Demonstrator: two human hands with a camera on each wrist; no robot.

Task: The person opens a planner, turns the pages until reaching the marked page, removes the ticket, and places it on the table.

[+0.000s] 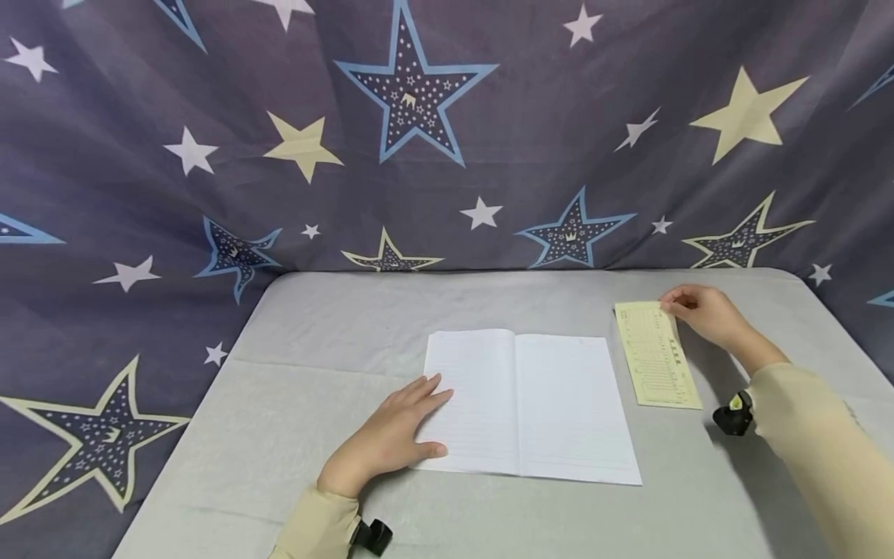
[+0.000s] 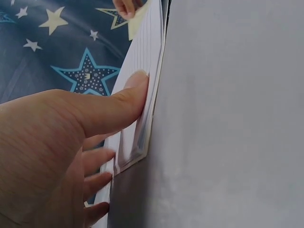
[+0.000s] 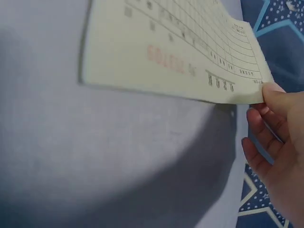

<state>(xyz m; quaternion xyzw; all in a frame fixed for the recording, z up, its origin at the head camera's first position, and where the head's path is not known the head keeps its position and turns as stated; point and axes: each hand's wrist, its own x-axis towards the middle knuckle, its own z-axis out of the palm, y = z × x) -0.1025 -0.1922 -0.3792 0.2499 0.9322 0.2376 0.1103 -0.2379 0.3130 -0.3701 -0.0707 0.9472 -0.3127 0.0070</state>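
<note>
An open notebook (image 1: 569,404) with lined white pages lies flat in the middle of the table. My left hand (image 1: 398,427) rests on its left edge, fingers spread and straight, the thumb (image 2: 118,107) on the page near the lower corner. To the right of the notebook is a pale yellow printed form slip (image 1: 656,357) with a ruled table and a red number. My right hand (image 1: 705,314) pinches the slip's far right corner between thumb and finger. In the right wrist view that corner of the slip (image 3: 123,57) is bent up off the table.
A light grey cloth covers the table (image 1: 335,326). Behind it and at both sides hangs a dark curtain (image 1: 503,171) printed with stars. Black wrist cameras are strapped at the left cuff (image 1: 373,536) and the right cuff (image 1: 733,415).
</note>
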